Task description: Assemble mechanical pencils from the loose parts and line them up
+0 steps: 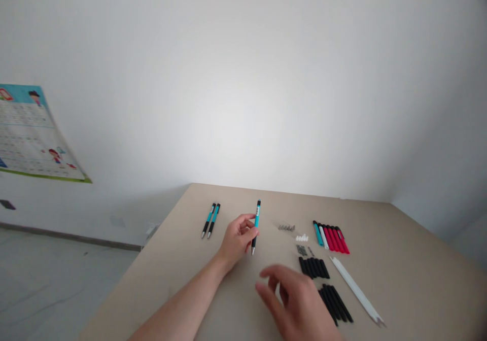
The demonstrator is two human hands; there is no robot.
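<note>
One pen [256,223], label [257,211] illegible

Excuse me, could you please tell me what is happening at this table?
A person's left hand holds a slim turquoise-and-black pen over the beige table. The right hand is open, holding nothing. Two matching pens lie side by side on the left. On the right lie red pen barrels, short black tubes and a long white strip.

Lighting: soft; we record a pale glow on the wall [243,107], greying toward the corners. Shadow: faint, left of the worktop [365,219]. Sharpness: we find the right grip [294,300] blurred, the poster [26,133] print illegible. Edges: stretched.
</note>
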